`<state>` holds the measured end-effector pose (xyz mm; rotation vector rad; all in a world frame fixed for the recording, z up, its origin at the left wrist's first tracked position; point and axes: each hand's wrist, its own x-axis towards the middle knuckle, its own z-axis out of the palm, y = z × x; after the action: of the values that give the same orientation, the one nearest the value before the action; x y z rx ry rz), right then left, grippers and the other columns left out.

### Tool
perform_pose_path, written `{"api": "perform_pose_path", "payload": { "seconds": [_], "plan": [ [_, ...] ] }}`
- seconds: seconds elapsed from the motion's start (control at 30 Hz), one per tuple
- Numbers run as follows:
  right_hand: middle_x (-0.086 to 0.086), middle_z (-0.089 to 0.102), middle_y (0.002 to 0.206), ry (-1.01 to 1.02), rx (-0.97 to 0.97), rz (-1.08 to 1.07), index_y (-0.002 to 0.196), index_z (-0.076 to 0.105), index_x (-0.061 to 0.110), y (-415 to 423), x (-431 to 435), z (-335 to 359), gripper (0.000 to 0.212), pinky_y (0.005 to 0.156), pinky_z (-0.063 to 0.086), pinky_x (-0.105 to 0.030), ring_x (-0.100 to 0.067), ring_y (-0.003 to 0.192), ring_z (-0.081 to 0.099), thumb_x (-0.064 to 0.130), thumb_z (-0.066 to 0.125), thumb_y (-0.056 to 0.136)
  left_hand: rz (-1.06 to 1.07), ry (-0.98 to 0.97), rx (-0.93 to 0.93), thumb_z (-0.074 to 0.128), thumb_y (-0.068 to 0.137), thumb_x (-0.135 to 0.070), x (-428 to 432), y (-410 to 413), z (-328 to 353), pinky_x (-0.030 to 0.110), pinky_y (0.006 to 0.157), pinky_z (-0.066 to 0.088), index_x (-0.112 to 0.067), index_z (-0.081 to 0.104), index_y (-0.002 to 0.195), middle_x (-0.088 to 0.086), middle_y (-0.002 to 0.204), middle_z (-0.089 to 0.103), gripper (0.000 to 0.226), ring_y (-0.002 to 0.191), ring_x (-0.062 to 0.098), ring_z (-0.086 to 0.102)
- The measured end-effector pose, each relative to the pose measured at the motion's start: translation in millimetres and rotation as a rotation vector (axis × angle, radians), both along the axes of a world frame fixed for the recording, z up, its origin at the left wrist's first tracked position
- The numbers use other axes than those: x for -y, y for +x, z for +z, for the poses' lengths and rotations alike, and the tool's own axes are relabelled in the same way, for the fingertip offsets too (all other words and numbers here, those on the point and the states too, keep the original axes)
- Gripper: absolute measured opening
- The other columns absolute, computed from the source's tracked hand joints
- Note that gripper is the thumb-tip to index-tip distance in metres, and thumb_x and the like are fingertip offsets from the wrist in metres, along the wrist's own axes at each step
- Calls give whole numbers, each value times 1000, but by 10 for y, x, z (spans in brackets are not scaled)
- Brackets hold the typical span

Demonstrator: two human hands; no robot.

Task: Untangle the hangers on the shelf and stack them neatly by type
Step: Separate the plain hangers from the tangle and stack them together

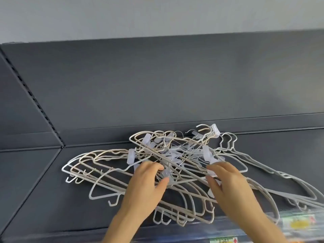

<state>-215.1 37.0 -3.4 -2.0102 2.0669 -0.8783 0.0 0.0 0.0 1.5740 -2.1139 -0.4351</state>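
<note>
A tangled heap of hangers lies on the dark grey shelf. It mixes white and beige coated hangers with thin wire hangers that carry clear plastic clips. My left hand reaches into the middle of the heap, thumb and fingers pinched around a clear clip on a wire hanger. My right hand is on the right part of the heap, fingers curled over a clip and several hanger bars. More white hangers trail off to the right.
The shelf's dark back panel rises behind the heap, with a slotted upright at the left. Along the shelf's front edge runs a price strip with coloured labels.
</note>
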Motion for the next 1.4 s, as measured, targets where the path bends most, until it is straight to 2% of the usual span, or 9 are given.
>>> {"api": "perform_pose_path", "payload": {
  "seconds": [0.17, 0.5, 0.63, 0.77, 0.9, 1.0, 1.1, 1.17, 1.4],
  "plan": [
    [-3, 42, 144, 264, -157, 70, 134, 51, 20, -111, 347, 93, 41, 102, 42, -32, -25, 131, 38, 30, 52, 94, -47, 0, 112, 54, 93, -40, 277, -202, -17, 15, 99, 31, -27, 49, 130, -15, 130, 42, 39, 124, 1, 39],
    [-3, 13, 157, 405, -234, 245, 144, 29, 24, -298, 714, 41, 64, 113, 31, -40, -28, 143, 17, 44, 56, 90, -9, 31, 308, 55, 92, -42, 590, -382, -165, 28, 110, 29, -23, 42, 141, -6, 142, 37, 54, 135, 12, 30],
    [-6, 32, 148, 333, -197, 164, 135, 37, 17, -391, 770, -32, 56, 103, 39, -34, -28, 134, 34, 39, 60, 89, -3, -3, 380, 55, 92, -42, 636, -397, -183, 31, 110, 28, -24, 44, 139, -7, 139, 42, 51, 131, 12, 35],
    [-3, 53, 118, 332, -148, 136, 128, 43, 16, -469, 803, -55, 50, 80, 45, -26, -24, 108, 52, 37, 62, 87, -29, -23, 402, 52, 94, -38, 707, -365, -162, 32, 110, 27, -27, 50, 134, -10, 133, 48, 41, 127, 10, 39],
    [-3, 53, 95, 350, -83, 57, 94, 51, 12, -466, 858, -37, 17, 62, 40, -25, -22, 81, 55, 26, 58, 88, -70, -29, 400, 54, 93, -38, 736, -323, -130, 32, 108, 30, -27, 55, 126, -10, 126, 52, 35, 122, 10, 42],
    [1, 43, 77, 395, -9, 4, 67, 39, 17, -428, 893, -18, 25, 50, 31, -21, -15, 61, 44, 18, 55, 85, -107, -33, 383, 56, 92, -39, 749, -270, -99, 29, 104, 34, -26, 60, 117, -10, 119, 55, 28, 115, 8, 46],
    [-8, 59, 80, 362, 84, -55, 80, 55, 10, -404, 937, 21, 3, 51, 41, -27, -20, 59, 51, 9, 53, 82, -132, -51, 357, 59, 90, -38, 802, -212, -50, 26, 98, 38, -26, 63, 107, -11, 112, 56, 21, 107, 6, 48],
    [-13, 68, 86, 316, 155, -91, 94, 62, 4, -402, 958, 16, 15, 60, 51, -34, -28, 70, 62, 5, 53, 82, -151, -53, 367, 60, 90, -36, 840, -181, -25, 24, 95, 40, -24, 63, 105, -10, 111, 56, 20, 105, 6, 48],
    [-1, 64, 70, 184, 342, -52, 91, 61, 16, -415, 951, 130, 7, 50, 43, -22, -13, 55, 50, 11, 56, 91, -244, -47, 382, 61, 88, -42, 945, -145, 17, 21, 84, 39, -21, 63, 100, -10, 109, 54, 24, 102, 7, 47]
  ]
}}
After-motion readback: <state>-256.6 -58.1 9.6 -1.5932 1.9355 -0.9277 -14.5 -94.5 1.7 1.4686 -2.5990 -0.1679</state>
